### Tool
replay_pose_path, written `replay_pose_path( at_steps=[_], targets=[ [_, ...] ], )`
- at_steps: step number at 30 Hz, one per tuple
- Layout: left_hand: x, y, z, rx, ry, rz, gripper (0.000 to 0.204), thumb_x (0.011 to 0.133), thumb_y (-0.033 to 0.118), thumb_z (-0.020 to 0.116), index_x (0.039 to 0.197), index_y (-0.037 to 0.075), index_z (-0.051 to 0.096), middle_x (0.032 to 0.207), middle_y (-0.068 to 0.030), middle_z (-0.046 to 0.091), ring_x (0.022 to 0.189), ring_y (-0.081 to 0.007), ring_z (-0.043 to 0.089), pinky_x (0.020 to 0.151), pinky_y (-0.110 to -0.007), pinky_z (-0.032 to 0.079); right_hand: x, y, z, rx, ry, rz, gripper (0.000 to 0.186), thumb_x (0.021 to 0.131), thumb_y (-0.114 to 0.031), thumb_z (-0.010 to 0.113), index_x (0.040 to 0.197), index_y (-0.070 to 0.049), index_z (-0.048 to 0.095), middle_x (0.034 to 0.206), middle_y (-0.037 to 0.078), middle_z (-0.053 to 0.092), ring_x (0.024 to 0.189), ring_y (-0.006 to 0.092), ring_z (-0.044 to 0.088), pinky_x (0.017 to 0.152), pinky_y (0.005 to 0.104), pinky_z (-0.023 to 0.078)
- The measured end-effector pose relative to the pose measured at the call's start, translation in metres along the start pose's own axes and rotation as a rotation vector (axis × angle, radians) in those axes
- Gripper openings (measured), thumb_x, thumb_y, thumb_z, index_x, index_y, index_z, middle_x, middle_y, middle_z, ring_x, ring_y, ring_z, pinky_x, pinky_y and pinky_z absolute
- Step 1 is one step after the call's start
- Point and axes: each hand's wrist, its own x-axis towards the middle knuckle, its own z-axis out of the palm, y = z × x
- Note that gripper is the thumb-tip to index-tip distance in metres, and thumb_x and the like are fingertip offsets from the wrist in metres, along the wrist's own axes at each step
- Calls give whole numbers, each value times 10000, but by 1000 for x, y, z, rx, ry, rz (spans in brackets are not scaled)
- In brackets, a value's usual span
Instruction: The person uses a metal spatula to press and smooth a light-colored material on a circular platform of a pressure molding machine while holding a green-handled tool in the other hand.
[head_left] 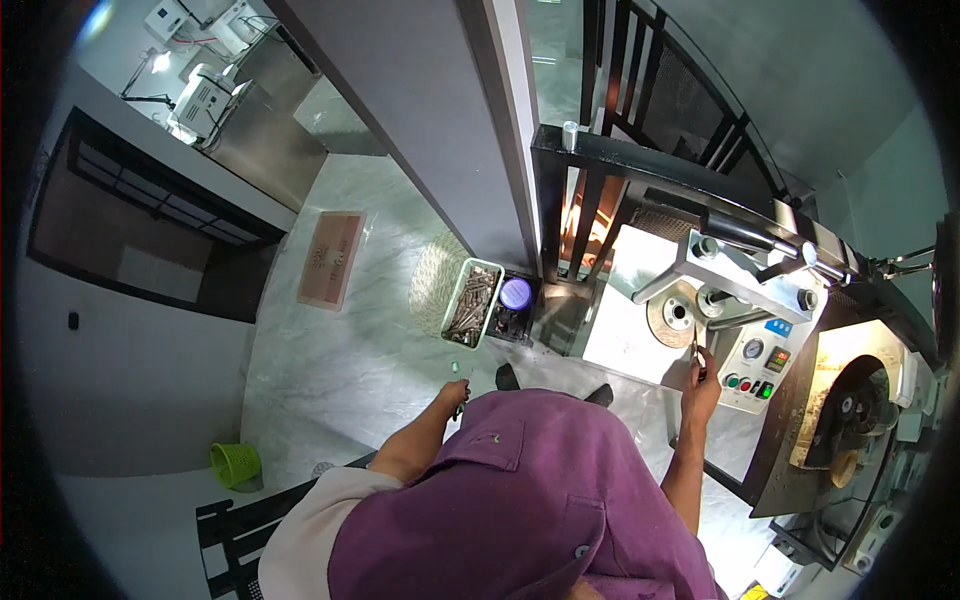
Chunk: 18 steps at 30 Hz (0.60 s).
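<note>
My right hand (702, 378) is closed on a slim tool with a dark grip (697, 362), whose tip reaches the lower right edge of a round tan disc (663, 327) with a metal hub. The disc sits on a white-topped machine (612, 330), partly under a metal press frame (680, 275). My left hand (452, 393) is closed on a thin metal tool (458, 409), mostly hidden by the fingers. A small pale cylinder (456, 368) shows just above it; I cannot tell whether it is held.
A tray of metal pieces (470, 305) and a purple-lidded tub (516, 293) are ahead. A control panel (750, 375) and furnace-like opening (850, 405) are right. A partition (420, 110) rises ahead. A green basket (235, 463) and doormat (330, 260) lie left.
</note>
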Motion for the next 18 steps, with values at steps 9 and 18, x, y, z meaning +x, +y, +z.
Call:
replay_pose_path(
  at_steps=[9, 18],
  targets=[
    [-9, 9, 4, -33, -22, -5, 406, 885, 358, 549, 937, -33, 641, 840, -113, 649, 720, -221, 573, 650, -380, 433, 2, 8, -1, -43, -2, 3, 302, 944, -224, 555, 1223, -127, 616, 635, 90, 544, 568, 181, 505, 555, 335, 415],
    [-10, 11, 0, 23, -11, -18, 392, 890, 340, 537, 942, -35, 638, 845, -116, 651, 720, -231, 577, 651, -381, 430, 0, 1, -2, -50, 23, 11, 298, 947, -223, 557, 1212, -88, 575, 624, 94, 550, 561, 192, 516, 560, 348, 423]
  ],
)
